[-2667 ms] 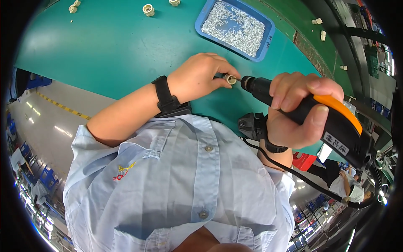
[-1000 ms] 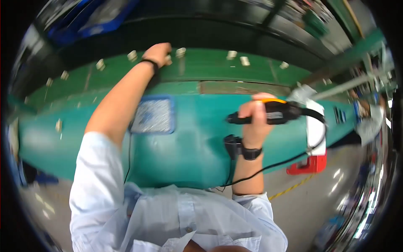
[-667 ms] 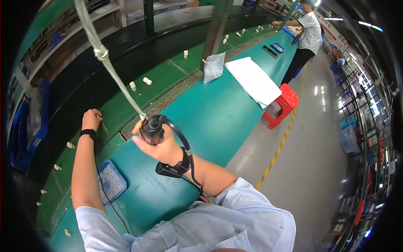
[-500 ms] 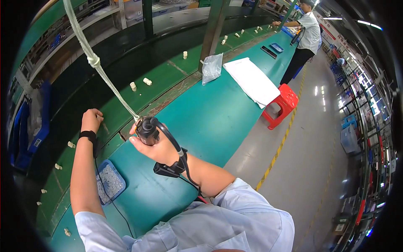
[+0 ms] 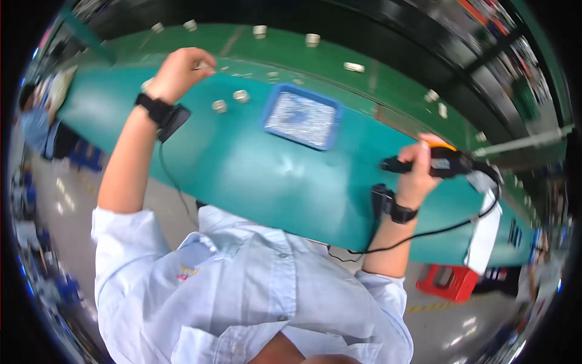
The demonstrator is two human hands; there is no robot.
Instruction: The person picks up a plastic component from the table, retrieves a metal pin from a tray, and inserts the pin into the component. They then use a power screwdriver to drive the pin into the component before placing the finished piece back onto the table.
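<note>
I see the right hand (image 5: 418, 171) gripping the black driver (image 5: 447, 164) right of the blue tray (image 5: 330, 133), best held still, out of the way, while left of the tray, near two cream pieces (image 5: 241, 96), the left hand (image 5: 177, 73) curls its fingers, around what I can't tell.

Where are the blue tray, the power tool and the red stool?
Blue tray (image 5: 331, 128): head view, right rim.
Power tool (image 5: 456, 165): head view, black housing.
Red stool (image 5: 464, 284): head view, plastic right of its opening.
</note>
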